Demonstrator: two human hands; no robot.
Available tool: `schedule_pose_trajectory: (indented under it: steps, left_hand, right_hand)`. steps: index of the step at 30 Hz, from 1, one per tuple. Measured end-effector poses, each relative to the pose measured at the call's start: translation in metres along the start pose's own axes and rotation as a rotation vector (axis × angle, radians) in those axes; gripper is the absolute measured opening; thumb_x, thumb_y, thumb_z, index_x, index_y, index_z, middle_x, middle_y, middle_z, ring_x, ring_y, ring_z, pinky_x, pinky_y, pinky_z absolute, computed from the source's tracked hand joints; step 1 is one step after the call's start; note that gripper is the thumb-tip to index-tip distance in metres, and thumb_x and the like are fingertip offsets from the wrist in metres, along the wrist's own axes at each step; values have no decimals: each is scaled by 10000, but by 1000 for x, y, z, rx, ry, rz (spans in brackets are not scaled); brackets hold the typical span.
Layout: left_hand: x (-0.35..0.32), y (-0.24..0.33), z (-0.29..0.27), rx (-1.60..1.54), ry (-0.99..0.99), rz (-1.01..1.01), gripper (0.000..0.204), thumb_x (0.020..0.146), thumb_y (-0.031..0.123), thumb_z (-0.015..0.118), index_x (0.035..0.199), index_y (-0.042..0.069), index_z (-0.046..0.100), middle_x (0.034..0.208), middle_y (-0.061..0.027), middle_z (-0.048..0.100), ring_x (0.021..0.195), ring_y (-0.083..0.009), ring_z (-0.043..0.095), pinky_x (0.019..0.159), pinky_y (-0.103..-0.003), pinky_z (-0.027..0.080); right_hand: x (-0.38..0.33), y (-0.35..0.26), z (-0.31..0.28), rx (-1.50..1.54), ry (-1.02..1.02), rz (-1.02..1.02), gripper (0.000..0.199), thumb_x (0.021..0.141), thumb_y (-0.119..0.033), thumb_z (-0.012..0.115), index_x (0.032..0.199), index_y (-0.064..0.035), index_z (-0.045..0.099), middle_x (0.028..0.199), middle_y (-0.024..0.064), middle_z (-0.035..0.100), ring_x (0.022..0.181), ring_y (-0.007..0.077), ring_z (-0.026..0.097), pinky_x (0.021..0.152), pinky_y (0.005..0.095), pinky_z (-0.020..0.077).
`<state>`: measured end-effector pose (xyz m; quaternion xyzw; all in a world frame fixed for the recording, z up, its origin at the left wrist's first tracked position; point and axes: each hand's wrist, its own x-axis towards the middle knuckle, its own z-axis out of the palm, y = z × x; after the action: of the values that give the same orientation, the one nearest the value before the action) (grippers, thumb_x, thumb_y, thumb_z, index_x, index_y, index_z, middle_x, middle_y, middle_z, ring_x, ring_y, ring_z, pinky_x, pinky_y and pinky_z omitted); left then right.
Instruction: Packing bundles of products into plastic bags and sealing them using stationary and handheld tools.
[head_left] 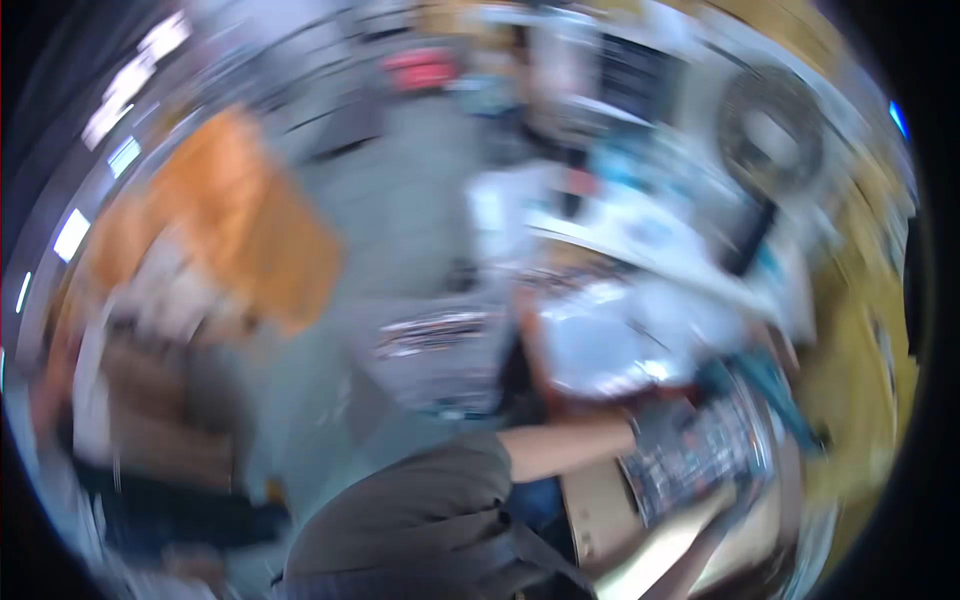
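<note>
Speckled grey pack point(695, 455) sits at lower right, over tan cardboard point(600, 505). Your left arm, sleeved in grey-brown, bends at the elbow, its bare forearm reaching rightward; your left hand point(662, 418) touches the pack's upper-left side. Your right hand point(735, 512), reaching up from below, touches the lower-right side. Blur hides your fingers, so you cannot tell how closed either grip is. Around you: an orange sheet point(240, 215), clear-wrapped bundle point(610, 340), grey ring point(745, 120), teal strip point(785, 400) beside the pack, red object point(420, 68).

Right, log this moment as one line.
left hand: at multicoloured bundle | right hand: at bundle's lower edge | cardboard: below bundle in picture | view: motion-blurred, grips unclear
</note>
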<state>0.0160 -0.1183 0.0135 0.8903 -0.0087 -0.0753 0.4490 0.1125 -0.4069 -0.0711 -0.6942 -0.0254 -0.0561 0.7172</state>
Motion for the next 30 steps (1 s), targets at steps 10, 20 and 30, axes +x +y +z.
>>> schedule_pose_trajectory:
  steps: [10, 20, 30]
  left_hand:
    - [-280, -131, 104, 371, 549, -147, 675, 710, 353, 605, 1290, 83, 390, 1327, -217, 364, 1199, -369, 404, 868, -495, 396]
    - [-272, -160, 111, 441, 570, -59, 545, 826, 302, 407, 1322, 99, 308, 1420, -242, 223, 1269, -429, 305, 853, -554, 390]
    - [-262, -145, 96, 210, 182, -193, 1190, 557, 488, 738, 1426, 23, 71, 1472, -279, -4, 1358, -449, 64, 1013, -588, 193]
  right_hand:
    - [-155, 10, 135, -826, -207, -378, 523, 923, -364, 478, 1281, 13, 426, 1212, 244, 496, 1095, 351, 513, 904, 401, 452]
    - [-153, -14, 183, -843, -308, -476, 517, 916, -349, 496, 1287, 2, 421, 1233, 233, 483, 1111, 342, 504, 903, 395, 457]
    - [-145, -17, 191, -799, -287, -471, 513, 910, -335, 513, 1294, -8, 416, 1254, 221, 469, 1126, 333, 494, 902, 389, 462]
